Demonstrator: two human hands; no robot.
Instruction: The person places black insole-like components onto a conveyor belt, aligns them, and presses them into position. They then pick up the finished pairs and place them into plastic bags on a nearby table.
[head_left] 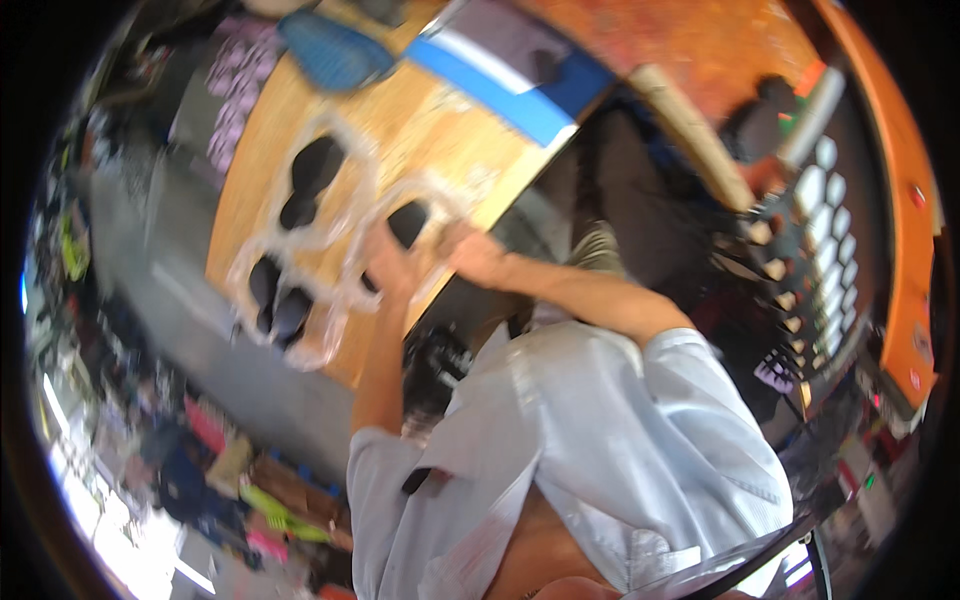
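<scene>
Over the wooden table [470, 150], my left hand [392, 264] reaches onto a clear plastic piece with wavy, rounded edges. A black rounded piece [407, 222] lies within its outline, and part of another dark shape shows beside my left hand. Motion smears the left fingers, so their grip is unclear. My right hand [472, 254] has its fingers curled at the right rim of the same plastic. Farther left lie more clear plastic [365, 165] with dark rounded pieces [318, 163] in it, and a nearer pair of dark pieces [290, 312] also ringed by plastic.
A blue shoe-shaped item [335, 52] lies at the table's far edge, near a blue and white flat box [490, 88]. Pink rounded pieces [240, 90] sit beyond the left side. To the right stands an orange-framed rack [905, 200] with rows of pale oval pieces [820, 200].
</scene>
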